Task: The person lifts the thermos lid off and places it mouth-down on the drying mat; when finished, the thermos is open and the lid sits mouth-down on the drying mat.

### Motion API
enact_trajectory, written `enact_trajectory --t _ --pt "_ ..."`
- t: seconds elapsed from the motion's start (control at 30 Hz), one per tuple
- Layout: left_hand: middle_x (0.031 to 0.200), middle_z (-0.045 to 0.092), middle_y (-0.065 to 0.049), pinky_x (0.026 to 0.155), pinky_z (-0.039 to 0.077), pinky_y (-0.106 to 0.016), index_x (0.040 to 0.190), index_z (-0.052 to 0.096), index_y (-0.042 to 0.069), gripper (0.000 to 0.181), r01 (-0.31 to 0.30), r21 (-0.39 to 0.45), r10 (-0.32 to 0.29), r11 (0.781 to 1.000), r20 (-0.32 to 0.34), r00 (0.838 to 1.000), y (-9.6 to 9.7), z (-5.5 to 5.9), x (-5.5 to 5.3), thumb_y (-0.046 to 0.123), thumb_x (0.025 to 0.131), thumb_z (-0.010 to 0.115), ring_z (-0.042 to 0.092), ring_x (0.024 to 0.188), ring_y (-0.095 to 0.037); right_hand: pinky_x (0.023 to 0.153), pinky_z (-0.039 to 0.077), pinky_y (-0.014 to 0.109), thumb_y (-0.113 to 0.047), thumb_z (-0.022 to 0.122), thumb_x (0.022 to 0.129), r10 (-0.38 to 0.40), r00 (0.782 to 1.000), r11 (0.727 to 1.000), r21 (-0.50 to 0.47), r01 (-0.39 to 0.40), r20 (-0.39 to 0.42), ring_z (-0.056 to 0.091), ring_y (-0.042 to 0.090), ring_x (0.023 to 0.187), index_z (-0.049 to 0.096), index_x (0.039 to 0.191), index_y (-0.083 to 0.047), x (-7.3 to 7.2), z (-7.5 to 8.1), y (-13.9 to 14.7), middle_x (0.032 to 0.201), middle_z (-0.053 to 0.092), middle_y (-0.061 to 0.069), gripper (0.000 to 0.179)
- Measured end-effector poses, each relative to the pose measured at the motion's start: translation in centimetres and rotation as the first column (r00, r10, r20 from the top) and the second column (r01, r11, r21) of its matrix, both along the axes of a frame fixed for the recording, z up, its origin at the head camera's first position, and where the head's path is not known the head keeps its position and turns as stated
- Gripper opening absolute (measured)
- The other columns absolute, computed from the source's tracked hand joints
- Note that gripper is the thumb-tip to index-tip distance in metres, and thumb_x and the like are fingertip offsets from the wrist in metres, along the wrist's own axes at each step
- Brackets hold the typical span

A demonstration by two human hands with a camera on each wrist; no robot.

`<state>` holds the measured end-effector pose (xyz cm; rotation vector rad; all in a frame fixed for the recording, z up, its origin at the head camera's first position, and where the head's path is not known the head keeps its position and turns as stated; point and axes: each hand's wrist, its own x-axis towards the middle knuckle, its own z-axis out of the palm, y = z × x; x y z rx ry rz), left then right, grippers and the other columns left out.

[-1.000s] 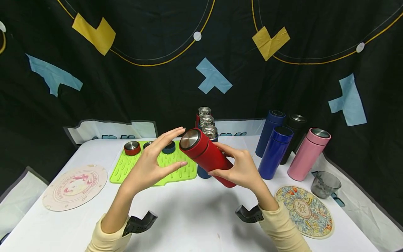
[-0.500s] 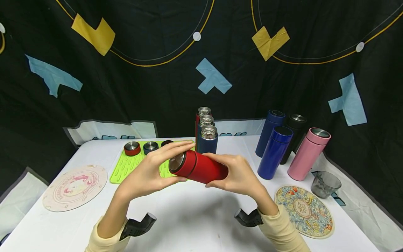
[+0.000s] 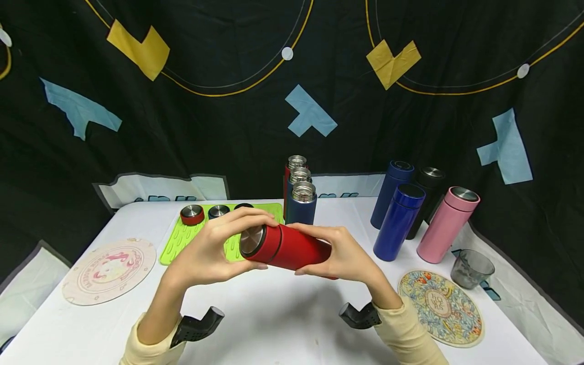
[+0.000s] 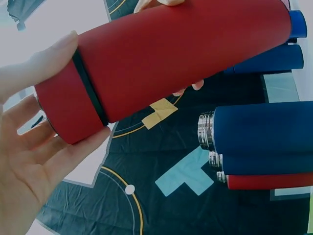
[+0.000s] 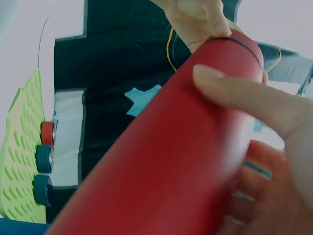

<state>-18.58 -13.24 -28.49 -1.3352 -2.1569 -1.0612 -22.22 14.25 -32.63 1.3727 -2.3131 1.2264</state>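
Observation:
A red thermos (image 3: pixel 298 247) with a steel-topped red lid (image 3: pixel 260 241) is held above the table, tilted nearly level with its lid end to the left. Fingers and thumb of my left hand (image 3: pixel 207 251) grip the lid, the thumb lying by the dark seam in the left wrist view. Around the body of the thermos (image 5: pixel 161 142) curls my right hand (image 3: pixel 344 253). Behind it stand lidless thermoses with bare steel necks, the nearest a dark blue thermos (image 3: pixel 302 209). Three loose lids, one a red lid (image 3: pixel 191 215), sit on a green mat (image 3: pixel 175 248).
At the right stand several capped bottles, among them a blue bottle (image 3: pixel 398 223) and a pink bottle (image 3: pixel 447 225). A grey glass cup (image 3: pixel 472 268) and a patterned round mat (image 3: pixel 440 309) lie nearer. A pink-printed round mat (image 3: pixel 109 271) is at the left.
My left hand has closed onto the thermos lid, where it was apart from it before. The thermos has come down and left, tilting closer to level, still in my right hand.

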Motion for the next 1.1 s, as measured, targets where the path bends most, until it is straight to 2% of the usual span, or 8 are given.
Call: enact_trajectory --t 0.1,0.2,0.43,0.7,0.83,0.97,1.1 --pt "0.126 0.058 -0.003 0.08 0.057 -0.031 0.127 0.06 0.012 0.069 0.026 0.013 -0.026 1.0 -0.002 1.0 0.1 0.0 -0.1 0.007 0.065 0.09 0.052 0.115 -0.018 0.079 0.056 0.031 -0.027 0.087 0.071 0.05 0.998 0.999 -0.001 -0.05 0.033 0.063 0.012 0.101 0.054 0.138 -0.019 -0.4 0.0 0.2 0.12 0.065 -0.005 0.075" --pt "0.126 0.057 -0.003 0.081 0.056 -0.031 0.127 0.06 0.011 0.069 0.037 0.02 -0.037 0.999 0.0 0.999 0.3 -0.2 -0.4 0.007 0.065 0.09 0.052 0.115 -0.018 0.078 0.056 0.032 -0.028 0.087 0.071 0.061 0.998 0.998 0.001 -0.061 0.029 0.063 0.013 0.101 0.054 0.138 -0.019 -0.7 0.0 0.4 0.119 0.065 -0.005 0.075" --pt "0.125 0.06 -0.003 0.081 0.056 -0.032 0.126 0.062 0.01 0.068 0.028 0.029 -0.028 0.999 -0.007 1.0 0.3 -0.5 -1.0 0.011 0.064 0.091 0.053 0.116 -0.019 0.075 0.057 0.03 -0.032 0.087 0.07 0.03 0.999 1.0 -0.002 -0.03 0.014 0.064 0.013 0.098 0.056 0.136 -0.02 -0.7 0.1 0.5 0.116 0.067 -0.006 0.074" --pt "0.125 0.06 -0.002 0.08 0.056 -0.03 0.127 0.062 0.011 0.069 0.005 0.051 -0.004 0.999 -0.017 1.0 0.3 -0.9 -1.4 0.011 0.064 0.091 0.055 0.112 -0.017 0.073 0.057 0.029 -0.022 0.09 0.068 -0.002 1.0 1.0 -0.029 0.003 0.003 0.064 0.012 0.094 0.058 0.135 -0.021 -0.2 0.1 0.3 0.112 0.068 -0.007 0.074" --pt "0.124 0.06 -0.004 0.078 0.057 -0.031 0.127 0.061 0.01 0.068 -0.008 0.067 0.009 0.998 -0.005 1.0 0.2 -0.9 -1.4 0.012 0.065 0.09 0.057 0.108 -0.017 0.073 0.057 0.029 -0.024 0.09 0.068 -0.021 0.999 0.999 -0.045 0.02 -0.035 0.065 0.013 0.093 0.058 0.135 -0.017 -0.1 0.1 0.1 0.111 0.069 -0.003 0.074" --pt "0.123 0.061 -0.004 0.074 0.058 -0.03 0.126 0.061 0.01 0.068 -0.078 0.089 0.076 0.993 0.019 0.997 0.3 -1.0 -1.5 0.015 0.066 0.09 0.059 0.105 -0.017 0.076 0.057 0.029 -0.023 0.09 0.068 -0.068 0.994 0.997 -0.045 0.064 -0.091 0.065 0.014 0.096 0.056 0.136 -0.016 0.1 0.1 -0.2 0.116 0.067 -0.001 0.076" --pt "0.121 0.062 -0.001 0.071 0.058 -0.027 0.127 0.061 0.014 0.067 -0.179 0.099 0.174 0.979 0.059 0.983 0.4 -1.1 -1.5 0.021 0.067 0.09 0.06 0.099 -0.015 0.08 0.056 0.029 -0.022 0.09 0.068 -0.143 0.974 0.99 -0.032 0.139 -0.173 0.065 0.015 0.101 0.056 0.137 -0.017 0.3 0.1 -0.3 0.123 0.065 0.0 0.078"
